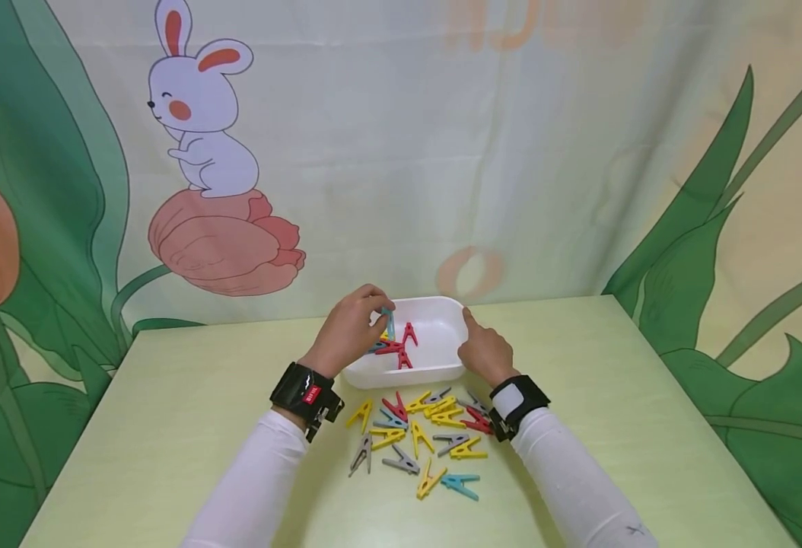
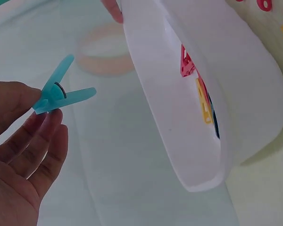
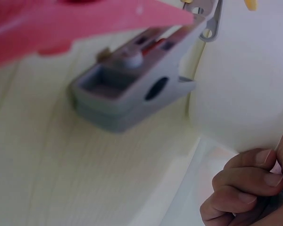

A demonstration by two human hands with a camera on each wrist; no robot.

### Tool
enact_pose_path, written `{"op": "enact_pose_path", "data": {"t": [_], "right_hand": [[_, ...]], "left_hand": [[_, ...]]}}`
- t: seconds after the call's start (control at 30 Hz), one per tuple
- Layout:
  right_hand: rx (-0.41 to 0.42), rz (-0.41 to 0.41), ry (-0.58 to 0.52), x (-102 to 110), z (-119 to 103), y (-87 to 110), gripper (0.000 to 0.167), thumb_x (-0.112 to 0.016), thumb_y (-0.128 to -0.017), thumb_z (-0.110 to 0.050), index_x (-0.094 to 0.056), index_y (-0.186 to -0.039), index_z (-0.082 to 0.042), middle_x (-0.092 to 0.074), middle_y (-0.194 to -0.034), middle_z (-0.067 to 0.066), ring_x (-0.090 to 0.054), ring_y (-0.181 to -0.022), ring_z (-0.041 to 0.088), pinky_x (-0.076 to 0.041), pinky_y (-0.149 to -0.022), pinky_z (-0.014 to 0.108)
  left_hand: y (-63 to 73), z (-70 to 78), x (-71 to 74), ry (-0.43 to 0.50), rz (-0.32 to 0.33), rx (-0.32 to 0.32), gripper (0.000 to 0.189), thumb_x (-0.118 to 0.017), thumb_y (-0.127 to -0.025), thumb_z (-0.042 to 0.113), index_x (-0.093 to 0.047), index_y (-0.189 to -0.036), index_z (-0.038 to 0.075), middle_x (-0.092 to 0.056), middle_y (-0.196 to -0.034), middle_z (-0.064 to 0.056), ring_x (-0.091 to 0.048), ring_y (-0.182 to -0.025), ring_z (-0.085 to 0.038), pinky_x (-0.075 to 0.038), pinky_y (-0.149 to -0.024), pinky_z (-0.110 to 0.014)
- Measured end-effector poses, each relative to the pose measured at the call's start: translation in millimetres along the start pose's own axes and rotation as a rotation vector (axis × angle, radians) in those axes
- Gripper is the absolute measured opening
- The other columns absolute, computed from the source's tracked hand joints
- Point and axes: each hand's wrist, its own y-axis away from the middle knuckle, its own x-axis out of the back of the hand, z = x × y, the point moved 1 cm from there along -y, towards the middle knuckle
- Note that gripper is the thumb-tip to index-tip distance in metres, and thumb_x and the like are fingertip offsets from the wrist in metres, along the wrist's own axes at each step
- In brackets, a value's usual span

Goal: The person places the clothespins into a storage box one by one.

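My left hand [image 1: 354, 329] pinches a light blue clothespin [image 2: 61, 92] between thumb and fingers, above the left side of a white plastic basin [image 1: 438, 342]. The clothespin's two legs spread away from the fingertips in the left wrist view. Inside the basin lie several clothespins, among them a red clothespin [image 1: 410, 333] and a yellow clothespin [image 2: 204, 101]. My right hand [image 1: 488, 352] holds the basin's right rim, its index finger stretched along the edge and the other fingers curled. Part of its grip is hidden in the right wrist view.
Several yellow, red, grey and blue clothespins lie scattered on the pale table [image 1: 202, 426] in front of the basin. A grey clothespin [image 3: 132, 80] is close beneath the right wrist. Behind the table hangs a printed curtain [image 1: 387, 152].
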Motion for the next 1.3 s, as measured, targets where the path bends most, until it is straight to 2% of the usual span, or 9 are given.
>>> {"op": "enact_pose_path", "data": {"t": [0.37, 0.7, 0.83, 0.97, 1.1, 1.3], "right_hand": [[0.011, 0.014, -0.009, -2, 2, -1.1, 0.074, -0.056, -0.090, -0.015, -0.025, -0.157, -0.019, -0.060, -0.071, 0.012, -0.055, -0.058, 0.023, -0.035, -0.047, 0.030], [0.014, 0.015, -0.007, -2, 3, -1.4, 0.074, -0.054, -0.090, -0.015, -0.024, -0.157, -0.020, -0.060, -0.072, 0.012, -0.055, -0.059, 0.024, -0.036, -0.048, 0.031], [0.011, 0.016, -0.010, -2, 4, -1.6, 0.074, -0.055, -0.090, -0.015, -0.025, -0.157, -0.020, -0.059, -0.070, 0.012, -0.054, -0.058, 0.023, -0.035, -0.047, 0.030], [0.007, 0.013, -0.019, -2, 3, -1.1, 0.074, -0.055, -0.090, -0.015, -0.024, -0.157, -0.019, -0.059, -0.069, 0.012, -0.053, -0.056, 0.022, -0.034, -0.046, 0.030], [-0.001, 0.012, -0.029, -2, 2, -0.6, 0.074, -0.056, -0.091, -0.015, -0.024, -0.157, -0.019, -0.061, -0.073, 0.013, -0.054, -0.057, 0.022, -0.034, -0.047, 0.029], [-0.004, 0.016, -0.019, -2, 1, -0.8, 0.074, -0.056, -0.090, -0.015, -0.025, -0.157, -0.019, -0.063, -0.078, 0.014, -0.056, -0.060, 0.023, -0.035, -0.048, 0.030]], "left_hand": [[-17.1, -4.8, -23.8, 0.037, -0.020, 0.059, 0.014, -0.067, -0.091, 0.012, -0.074, -0.103, 0.008, -0.064, -0.112, -0.006, -0.066, -0.100, -0.026, -0.055, -0.085, -0.037], [-22.2, 0.3, -39.3, 0.065, -0.029, 0.006, 0.014, -0.066, -0.090, 0.010, -0.073, -0.102, 0.008, -0.065, -0.109, -0.005, -0.068, -0.098, -0.023, -0.055, -0.083, -0.037], [-22.5, 3.0, -40.9, 0.045, -0.090, -0.010, 0.026, -0.066, -0.091, 0.015, -0.068, -0.117, 0.009, -0.060, -0.130, -0.009, -0.059, -0.120, -0.027, -0.051, -0.097, -0.042], [-19.9, 1.7, -41.0, 0.025, -0.192, 0.009, 0.051, -0.068, -0.091, 0.025, -0.054, -0.139, 0.013, -0.043, -0.152, -0.011, -0.039, -0.142, -0.030, -0.038, -0.112, -0.048], [-16.1, -1.4, -39.9, 0.016, -0.234, 0.046, 0.066, -0.068, -0.090, 0.034, -0.042, -0.149, 0.017, -0.036, -0.158, -0.009, -0.030, -0.147, -0.030, -0.032, -0.116, -0.050], [-10.4, -4.9, -32.2, 0.005, -0.214, 0.053, 0.068, -0.067, -0.090, 0.035, -0.040, -0.150, 0.019, -0.034, -0.159, -0.008, -0.028, -0.148, -0.031, -0.028, -0.117, -0.052]]}}
